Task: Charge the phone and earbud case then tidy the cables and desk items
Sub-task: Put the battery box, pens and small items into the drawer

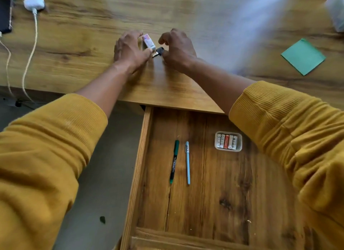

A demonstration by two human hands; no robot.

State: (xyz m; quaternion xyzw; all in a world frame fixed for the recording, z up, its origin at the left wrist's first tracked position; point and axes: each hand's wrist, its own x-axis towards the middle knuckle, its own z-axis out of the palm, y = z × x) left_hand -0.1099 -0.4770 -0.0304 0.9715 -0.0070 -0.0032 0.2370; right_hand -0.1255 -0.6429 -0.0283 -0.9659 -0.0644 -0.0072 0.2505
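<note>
head view: tidying stage, drawer (195,175) pulled open below the table (167,86)
left hand (130,48): fingers curling around a small boxed eraser (148,42), looks light and stiff, easy by its long sides
right hand (176,48): fingers pinching a small black clip-like thing (159,51), tiny, probably slippery
charging: earbud case (34,2) sitting plugged in, far left

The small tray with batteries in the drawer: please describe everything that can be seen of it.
The small tray is shallow, pale, rectangular with rounded corners, and looks like plastic or moulded pulp. It lies flat on the wooden floor of the open drawer, to the right of the two pens. Five batteries lie in it side by side: four whitish, one orange-red. Neither hand touches it.
</note>
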